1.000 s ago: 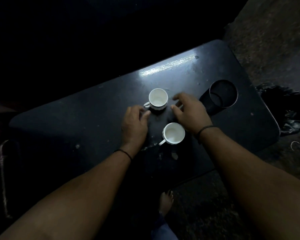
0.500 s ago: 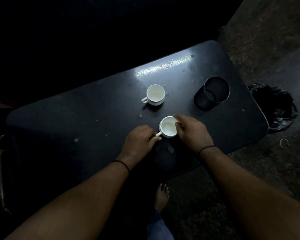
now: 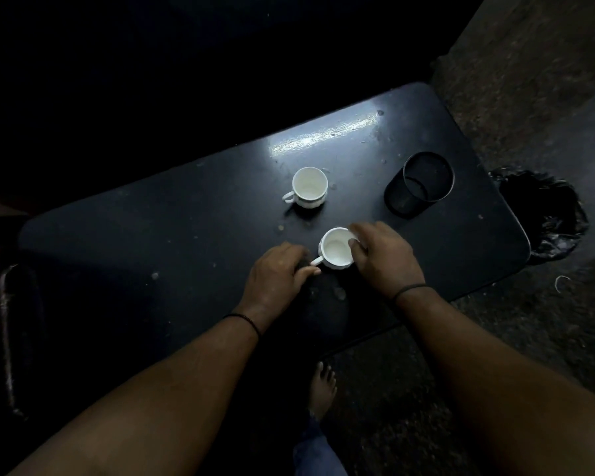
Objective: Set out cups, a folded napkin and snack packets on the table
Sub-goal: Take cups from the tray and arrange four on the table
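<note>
Two white cups stand on the dark table (image 3: 186, 235). The far cup (image 3: 309, 187) is alone in the middle, upright, its handle pointing left. The near cup (image 3: 337, 250) stands upright between my hands. My left hand (image 3: 277, 281) pinches its handle from the left. My right hand (image 3: 385, 257) grips its right rim, thumb over the edge. No napkin or snack packets show in the dim light.
A black mesh cylinder holder (image 3: 421, 183) stands at the table's right end. A black bin bag (image 3: 547, 214) sits on the floor beyond the right edge. My bare foot (image 3: 322, 389) is under the near edge. A dark chair frame (image 3: 11, 338) is at the left.
Both hands left the far cup and came back to the near cup, taking hold of its handle and rim. The view has shifted slightly.
</note>
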